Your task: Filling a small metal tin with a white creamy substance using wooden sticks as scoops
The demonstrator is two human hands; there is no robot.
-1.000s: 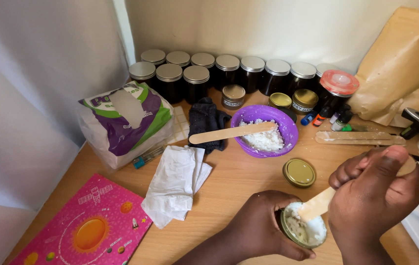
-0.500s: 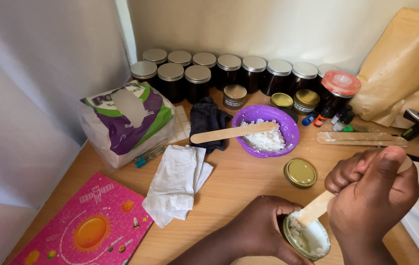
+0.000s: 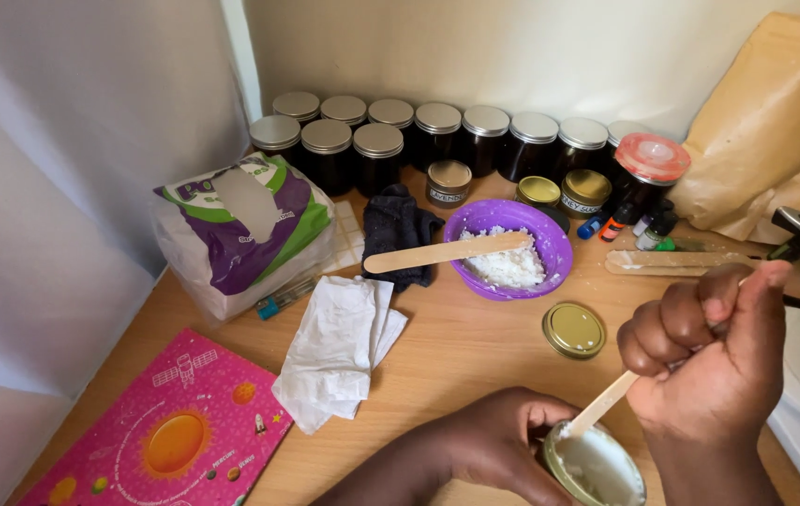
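My left hand [image 3: 498, 445] wraps around a small open jar [image 3: 597, 468] filled with white cream, at the bottom edge of the view. My right hand [image 3: 714, 361] grips a flat wooden stick [image 3: 601, 405], whose tip rests in the cream at the jar's left rim. A gold lid [image 3: 574, 330] lies on the table just above the jar. Farther back stands a purple bowl [image 3: 510, 248] with white cream, a second wooden stick [image 3: 447, 253] laid across it.
Several dark jars with silver lids [image 3: 437, 131] line the wall. A purple-green plastic bag [image 3: 245, 225], white tissues [image 3: 343, 347] and a pink book [image 3: 170, 436] lie to the left. A brown paper bag [image 3: 775, 131] and small bottles [image 3: 639, 220] stand to the right.
The cream in the jar has gone from heaped to smooth and flat. My right hand has shifted slightly with the stick; my left hand has kept hold of the jar.
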